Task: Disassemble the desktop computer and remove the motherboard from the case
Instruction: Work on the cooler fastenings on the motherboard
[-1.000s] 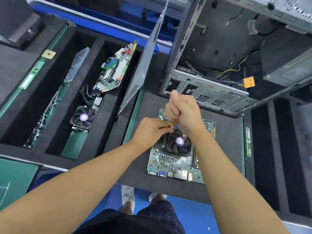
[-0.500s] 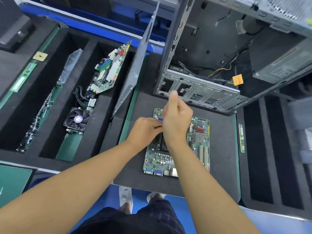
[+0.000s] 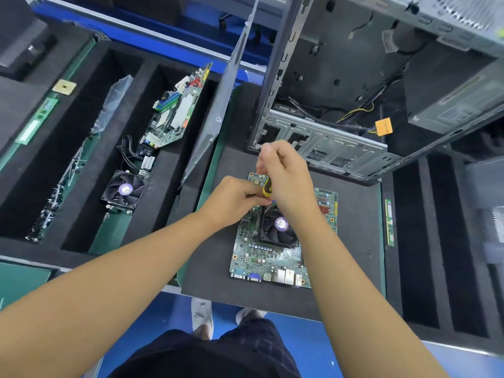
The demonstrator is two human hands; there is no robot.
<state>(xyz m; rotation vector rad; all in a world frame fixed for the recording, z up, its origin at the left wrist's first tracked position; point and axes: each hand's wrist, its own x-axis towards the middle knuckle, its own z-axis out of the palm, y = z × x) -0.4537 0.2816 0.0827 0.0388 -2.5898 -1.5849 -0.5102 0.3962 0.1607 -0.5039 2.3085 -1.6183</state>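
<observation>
Fingers of the right hand [image 3: 287,181] are curling tight round the yellow and black screwdriver [image 3: 267,188], and the left hand [image 3: 234,197] seems to be pinching it lower down, right above the fan [image 3: 278,226]. That fan is sitting on the motherboard [image 3: 268,259], which is lying flat on the black foam mat [image 3: 207,268], already out of the case [image 3: 335,143] standing open just behind it. I think the tip could be slipping off a screw and scratching the green board if the push is going crooked, and a loose screw could be rolling into one of the deep slots [image 3: 411,241]. Another board [image 3: 177,110] is leaning in a slot on the left with a second fan [image 3: 124,189] near it, a memory stick [image 3: 389,222] is lying on the right, and blue floor [image 3: 163,317] is showing below.
</observation>
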